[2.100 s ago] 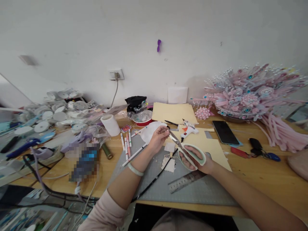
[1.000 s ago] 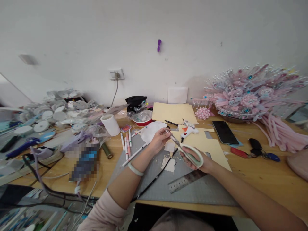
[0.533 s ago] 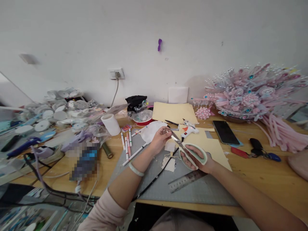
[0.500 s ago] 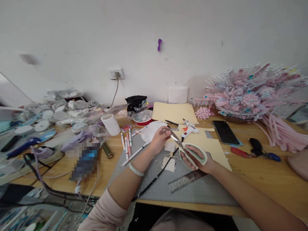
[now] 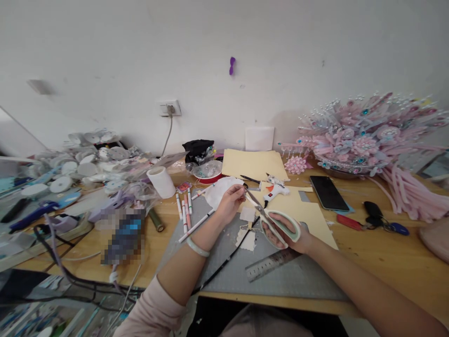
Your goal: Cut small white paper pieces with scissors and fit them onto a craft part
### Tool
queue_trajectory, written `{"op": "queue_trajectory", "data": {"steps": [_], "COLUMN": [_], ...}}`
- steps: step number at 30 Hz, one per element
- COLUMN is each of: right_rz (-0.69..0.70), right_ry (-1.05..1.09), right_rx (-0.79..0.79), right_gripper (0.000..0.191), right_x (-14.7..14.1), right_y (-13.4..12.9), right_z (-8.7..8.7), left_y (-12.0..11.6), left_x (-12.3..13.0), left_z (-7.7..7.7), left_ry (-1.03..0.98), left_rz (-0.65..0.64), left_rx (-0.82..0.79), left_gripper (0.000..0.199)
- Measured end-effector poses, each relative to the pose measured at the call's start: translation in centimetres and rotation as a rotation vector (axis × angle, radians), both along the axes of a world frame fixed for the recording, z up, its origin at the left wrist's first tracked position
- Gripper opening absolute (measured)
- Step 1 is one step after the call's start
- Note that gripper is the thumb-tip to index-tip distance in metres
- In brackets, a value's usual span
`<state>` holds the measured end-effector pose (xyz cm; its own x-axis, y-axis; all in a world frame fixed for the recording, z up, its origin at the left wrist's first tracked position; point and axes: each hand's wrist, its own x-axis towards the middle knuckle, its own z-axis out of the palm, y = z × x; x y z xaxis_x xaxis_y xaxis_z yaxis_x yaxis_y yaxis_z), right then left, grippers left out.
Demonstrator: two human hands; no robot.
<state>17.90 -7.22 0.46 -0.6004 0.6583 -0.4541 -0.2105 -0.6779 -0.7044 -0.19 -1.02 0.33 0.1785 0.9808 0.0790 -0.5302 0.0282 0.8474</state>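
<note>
My right hand [image 5: 286,230] grips the pale green handles of a pair of scissors [image 5: 264,213], whose blades point up and left. By the blade tips, my left hand [image 5: 232,202] is closed in a pinch; what it holds is too small to make out. Below the hands, a small wavy-edged cream piece [image 5: 246,239] and a ruler [image 5: 268,267] lie on the grey cutting mat [image 5: 224,281]. A black cable [image 5: 224,262] crosses the mat. Just behind the scissors rests a white glue gun [image 5: 277,192].
Markers [image 5: 187,208] and a white roll [image 5: 161,182] stand left of my left hand. Cream sheets [image 5: 254,164] lie behind. On the right are a phone [image 5: 329,193], keys [image 5: 373,215] and a pink beaded arrangement [image 5: 365,135]. White spools [image 5: 87,166] crowd the left.
The scissor blades have shifted slightly left and up toward my left fingertips. My left hand has turned a little, and its fingers look more closed together.
</note>
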Motion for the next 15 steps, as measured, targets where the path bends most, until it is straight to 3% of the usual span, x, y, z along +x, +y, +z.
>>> {"op": "queue_trajectory", "data": {"steps": [15], "right_rz": [-0.002], "right_ry": [0.011], "right_rx": [0.0], "right_gripper": [0.032], "right_x": [0.06], "right_y": [-0.14], "right_z": [0.14], "left_y": [0.01], "left_x": [0.04], "left_z": [-0.2], "left_ry": [0.05], "left_rz": [-0.053], "left_rx": [-0.035], "left_gripper": [0.024]}}
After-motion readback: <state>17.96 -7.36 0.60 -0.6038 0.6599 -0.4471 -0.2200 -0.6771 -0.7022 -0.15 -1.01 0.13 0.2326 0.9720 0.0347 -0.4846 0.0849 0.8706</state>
